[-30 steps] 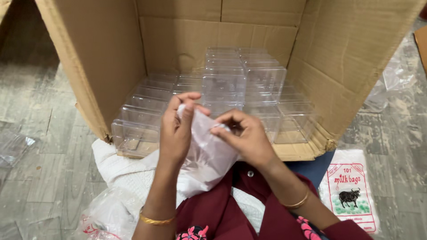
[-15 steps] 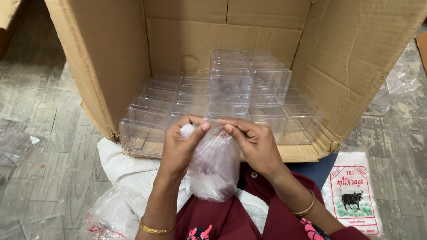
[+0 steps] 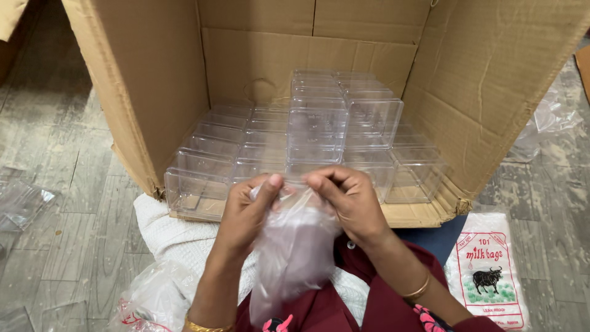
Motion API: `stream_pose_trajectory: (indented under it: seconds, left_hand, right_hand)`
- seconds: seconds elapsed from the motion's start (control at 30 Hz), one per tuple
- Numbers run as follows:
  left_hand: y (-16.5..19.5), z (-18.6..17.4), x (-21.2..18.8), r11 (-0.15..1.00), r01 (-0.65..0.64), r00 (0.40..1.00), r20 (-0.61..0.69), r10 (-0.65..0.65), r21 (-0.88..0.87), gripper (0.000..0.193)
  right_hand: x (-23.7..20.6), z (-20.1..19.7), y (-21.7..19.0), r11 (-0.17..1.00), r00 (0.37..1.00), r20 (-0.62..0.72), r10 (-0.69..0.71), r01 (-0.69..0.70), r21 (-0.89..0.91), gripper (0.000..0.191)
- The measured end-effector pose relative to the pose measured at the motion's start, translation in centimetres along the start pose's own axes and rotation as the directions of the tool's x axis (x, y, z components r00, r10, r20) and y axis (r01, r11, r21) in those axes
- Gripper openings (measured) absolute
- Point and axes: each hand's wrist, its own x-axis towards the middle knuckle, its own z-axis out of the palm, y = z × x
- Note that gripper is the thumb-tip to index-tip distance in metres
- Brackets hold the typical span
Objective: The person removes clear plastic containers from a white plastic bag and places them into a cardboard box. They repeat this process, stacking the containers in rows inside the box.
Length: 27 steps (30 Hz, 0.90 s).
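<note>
A: What are the hands on right now?

B: Both are on a thin clear plastic bag [image 3: 294, 246], held up over the lap, just in front of the open front edge of the cardboard box [image 3: 153, 92]. The left hand [image 3: 246, 212] pinches the bag's top edge between thumb and forefinger; the right hand [image 3: 347, 203] pinches the same edge just beside it, fingers pressed together on the film.

A: So neither hand is spread?

B: No, both are closed onto the bag's mouth, and the rest of it hangs limp below them.

A: How would you expect that bag to handle?

B: Very light and soft, I'd judge, with no stiffness at all. The film looks slick, and its two layers probably cling together, so the mouth is the sensible place to grip, rubbing the layers apart at the rim. Whether anything is inside, I cannot tell.

A: And around it?

B: Inside the box, rows of clear rigid plastic boxes [image 3: 344, 120] fill the floor, stacked higher toward the back wall. A white cloth [image 3: 178, 230] lies under the box's front left corner. A printed packet of bags [image 3: 488, 270] lies on the floor near the box's front right corner, and a crumpled plastic wrapper [image 3: 150, 301] lies by the left forearm
</note>
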Motion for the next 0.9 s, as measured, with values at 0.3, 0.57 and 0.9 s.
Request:
stream_pose_trajectory:
  seconds: [0.3, 0.57, 0.9]
  left_hand:
    - [1.7, -4.0, -1.9, 0.952, -0.118, 0.993, 0.047, 0.109, 0.284, 0.020]
    - [2.8, -1.4, -2.7, 0.223, 0.070, 0.855, -0.174, 0.489, 0.972, 0.037]
    - [0.6, 1.4, 3.0, 0.887, -0.328, 0.942, 0.039, 0.334, 0.324, 0.020]
  right_hand:
    - [-0.4, -1.2, 1.4, 0.775, 0.985, 0.162, -0.067, -0.051, 0.630, 0.008]
    - [0.9, 5.1, -1.5, 0.520, 0.904, 0.239, -0.354, 0.402, -0.754, 0.042]
    - [-0.4, -1.4, -4.0, 0.742, 0.789, -0.249, -0.562, 0.348, -0.573, 0.016]
